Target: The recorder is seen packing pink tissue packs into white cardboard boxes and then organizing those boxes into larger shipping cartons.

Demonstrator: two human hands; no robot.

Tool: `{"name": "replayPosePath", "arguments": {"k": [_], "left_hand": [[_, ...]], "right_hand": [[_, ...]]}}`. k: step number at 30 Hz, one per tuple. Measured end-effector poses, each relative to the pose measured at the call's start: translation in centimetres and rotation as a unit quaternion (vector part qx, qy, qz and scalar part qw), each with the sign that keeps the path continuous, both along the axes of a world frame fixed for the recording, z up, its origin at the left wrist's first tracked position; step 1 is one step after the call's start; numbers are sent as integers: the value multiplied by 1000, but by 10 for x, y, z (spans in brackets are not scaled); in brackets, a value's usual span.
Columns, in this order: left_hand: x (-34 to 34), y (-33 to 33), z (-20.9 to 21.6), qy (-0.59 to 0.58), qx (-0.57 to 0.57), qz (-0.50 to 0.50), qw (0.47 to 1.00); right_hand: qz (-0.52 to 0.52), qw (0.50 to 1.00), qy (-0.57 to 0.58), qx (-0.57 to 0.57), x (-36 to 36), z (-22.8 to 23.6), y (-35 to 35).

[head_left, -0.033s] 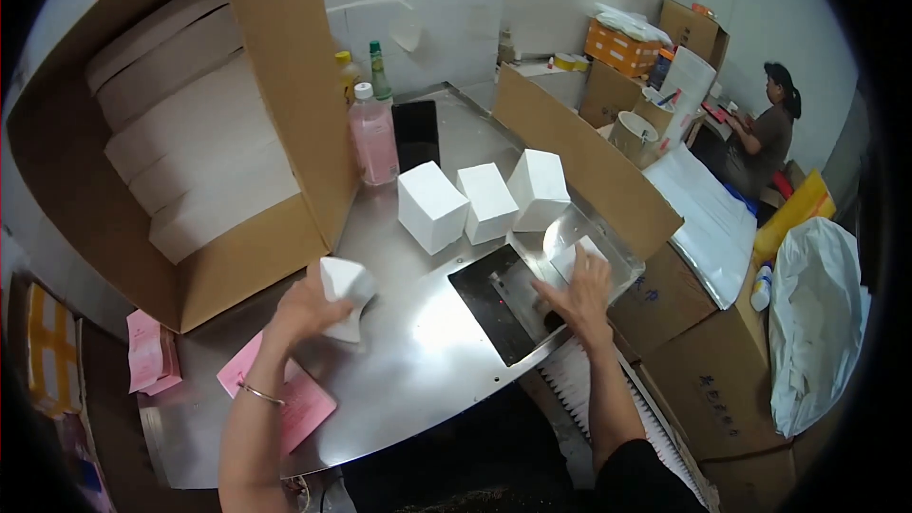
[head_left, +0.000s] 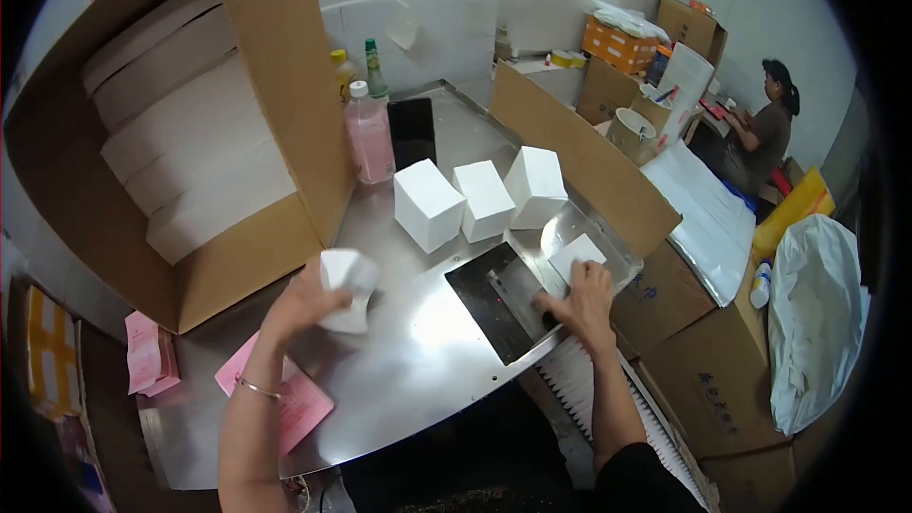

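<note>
My left hand (head_left: pixel 309 299) is closed round a stack of white tissues (head_left: pixel 348 293), bent and slightly blurred, held over the left side of the metal table (head_left: pixel 389 370). Across from it, my right hand (head_left: pixel 586 302) has its thumb and fingers spread beside a dark rectangular opening (head_left: pixel 489 309) with a metal plate (head_left: pixel 522 290) in it. The right fingertips touch the near edge of a white flat-topped piece (head_left: pixel 573 255), its lower part hidden. Behind the opening stand a left white block (head_left: pixel 429 207), a middle one (head_left: pixel 484 201) and a right one (head_left: pixel 537 188).
An open carton (head_left: pixel 285 85) of long white stacks stands on the left. Pink packets (head_left: pixel 294 399) lie near the front edge. A pink bottle (head_left: pixel 370 138) and a dark phone (head_left: pixel 411 133) stand behind. Cartons (head_left: pixel 712 389) fill the right side; a person (head_left: pixel 768 133) sits farther back.
My right hand has drawn back slightly toward me, so more of the white piece shows. The tissue stack in my left hand has shifted a little.
</note>
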State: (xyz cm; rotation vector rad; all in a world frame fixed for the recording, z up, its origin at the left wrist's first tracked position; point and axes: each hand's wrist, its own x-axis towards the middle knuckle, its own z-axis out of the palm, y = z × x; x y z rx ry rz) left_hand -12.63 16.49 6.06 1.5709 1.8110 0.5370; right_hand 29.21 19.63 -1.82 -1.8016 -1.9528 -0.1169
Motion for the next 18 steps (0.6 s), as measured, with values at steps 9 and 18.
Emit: {"name": "replayPosePath", "arguments": {"k": [9, 18], "left_hand": [[25, 63, -46, -524, -42, 129, 841], [58, 102, -47, -485, -98, 90, 865]], "right_hand": [[-41, 918, 356, 169, 22, -13, 67], [75, 817, 571, -7, -4, -39, 188]]}}
